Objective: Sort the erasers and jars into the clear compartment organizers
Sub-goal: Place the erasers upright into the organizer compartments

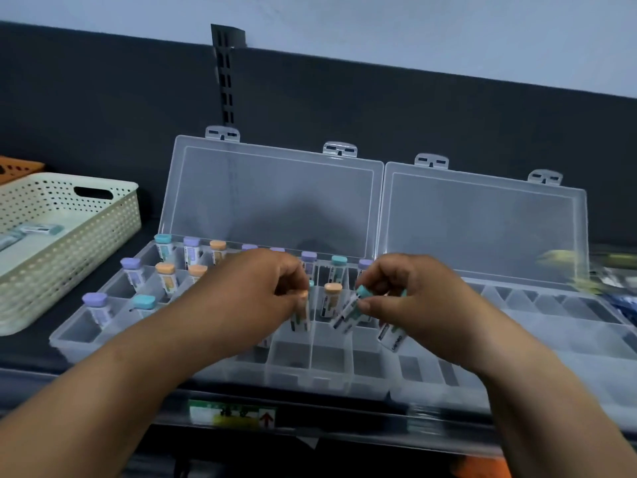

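Two clear compartment organizers stand open side by side on a dark shelf, the left organizer (79, 339) and the right organizer (568, 343). Several pastel erasers in paper sleeves stand upright in the left one, such as a purple eraser (96, 307) and an orange eraser (331, 298). My left hand (255, 291) pinches an orange eraser (300, 313) upright over a middle compartment. My right hand (410, 294) pinches a teal eraser (350, 310), tilted, and holds another sleeved eraser (393, 334) under its fingers. The right organizer's compartments look bare.
A cream perforated basket (69, 243) at the left holds a few more sleeved erasers (39, 230). An orange basket (20, 167) sits behind it. Blurred packets (613, 284) lie at the far right. A price label (232, 414) marks the shelf's front edge.
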Demonstrator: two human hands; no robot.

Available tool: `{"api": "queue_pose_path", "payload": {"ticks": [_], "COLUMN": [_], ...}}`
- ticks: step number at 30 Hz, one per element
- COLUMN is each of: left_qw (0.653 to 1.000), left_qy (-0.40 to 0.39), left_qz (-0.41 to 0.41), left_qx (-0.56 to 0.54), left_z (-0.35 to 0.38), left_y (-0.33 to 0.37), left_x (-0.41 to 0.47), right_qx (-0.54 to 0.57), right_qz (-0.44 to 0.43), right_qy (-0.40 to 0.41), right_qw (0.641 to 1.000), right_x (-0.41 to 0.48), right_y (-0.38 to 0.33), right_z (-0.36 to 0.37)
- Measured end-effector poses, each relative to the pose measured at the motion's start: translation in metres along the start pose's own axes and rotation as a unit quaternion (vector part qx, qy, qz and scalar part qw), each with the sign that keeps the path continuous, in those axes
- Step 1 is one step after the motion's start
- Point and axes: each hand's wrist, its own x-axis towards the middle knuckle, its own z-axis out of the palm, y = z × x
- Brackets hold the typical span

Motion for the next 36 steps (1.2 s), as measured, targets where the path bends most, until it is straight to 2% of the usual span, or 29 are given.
{"api": "queue_pose_path", "payload": {"ticks": [7, 12, 16, 23, 25, 28, 31, 34, 36], "left_qw": [0.997, 0.988, 0.987, 0.984, 0.984, 0.994, 0.994, 0.979, 0.971], "left_qy": [-0.04, -0.046, -0.035, -0.035, -0.034, -0.009, 0.027, -0.019, -0.042], "left_qz": [0.022, 0.04, 0.037, 0.032, 0.031, 0.038, 0.068, 0.065, 0.051], "left_qx": [0.063, 0.14, 0.149, 0.172, 0.17, 0.1, -0.075, -0.195, -0.229], "left_z": [0.003, 0.011, 0.016, 0.017, 0.015, 0.01, 0.007, 0.013, 0.02], "left_y": [0.0, -0.005, -0.008, -0.009, -0.007, 0.001, 0.017, 0.036, 0.044], "left_x": [0.003, 0.004, 0.003, 0.002, 0.001, -0.004, -0.008, -0.009, -0.007], "right_qx": [-0.097, -0.114, -0.128, -0.092, -0.068, 0.009, 0.182, 0.292, 0.322], "right_qz": [-0.031, -0.01, 0.0, 0.031, 0.038, 0.035, 0.035, 0.028, 0.029], "right_qy": [-0.059, -0.076, -0.071, -0.072, -0.051, 0.011, 0.065, 0.077, 0.075], "right_qw": [0.993, 0.99, 0.989, 0.993, 0.996, 0.999, 0.98, 0.953, 0.943], "right_x": [0.009, 0.013, 0.014, 0.011, 0.009, 0.005, 0.002, -0.003, -0.006], "right_y": [-0.006, -0.004, -0.001, -0.003, -0.004, -0.006, -0.011, -0.014, -0.015], "right_z": [0.018, 0.029, 0.034, 0.031, 0.021, 0.003, -0.005, -0.004, -0.002]}}
